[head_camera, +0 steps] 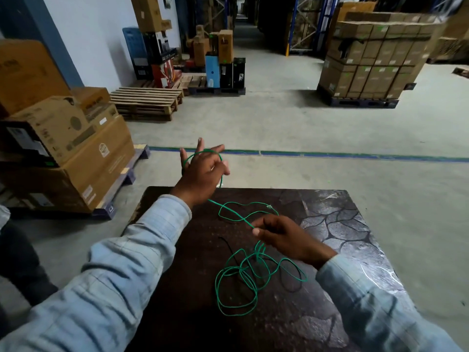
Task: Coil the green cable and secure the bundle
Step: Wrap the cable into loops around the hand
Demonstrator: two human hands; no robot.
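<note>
A thin green cable (236,278) lies in loose tangled loops on the dark table (193,313). My left hand (203,171) is raised past the table's far edge with its fingers spread, and one loop of the cable runs around them. From there the cable drops to the table and runs to my right hand (281,236), which pinches it between thumb and fingertip. A clear plug (269,206) at one cable end lies beyond my right hand. A thin black tie (229,246) lies on the table by the loops.
Stacked cardboard boxes on a pallet (66,158) stand close on the left. Empty wooden pallets (147,102) and a wrapped pallet of boxes (373,59) stand farther off on the concrete floor. A blue-green floor line (330,154) crosses beyond the table.
</note>
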